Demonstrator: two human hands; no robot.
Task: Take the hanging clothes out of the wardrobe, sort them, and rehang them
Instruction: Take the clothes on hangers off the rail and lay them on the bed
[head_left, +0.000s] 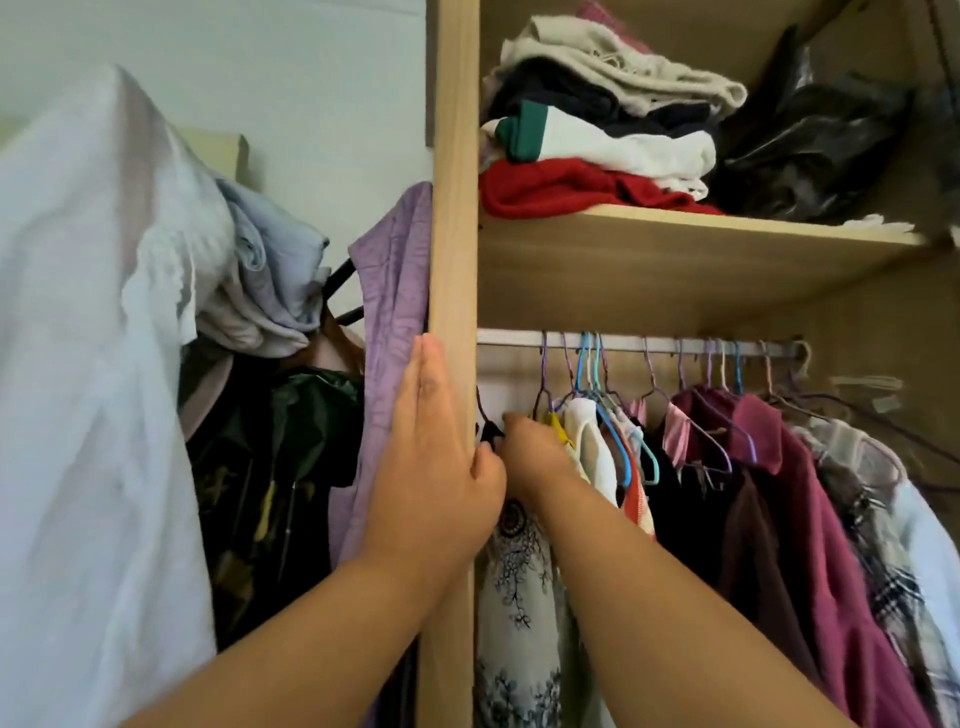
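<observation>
Clothes (753, 467) hang along the rail (649, 344), running right from the right hand (535, 457), buried among the leftmost hangers (586, 364) with grip unclear, while the left hand (436, 441) lies flat on the side panel (454, 208).

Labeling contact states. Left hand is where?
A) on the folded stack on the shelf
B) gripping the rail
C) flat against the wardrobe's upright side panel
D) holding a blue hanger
C: the left hand lies with straight fingers along the wooden side panel; the right hand reaches into the hanging clothes under the rail.
</observation>
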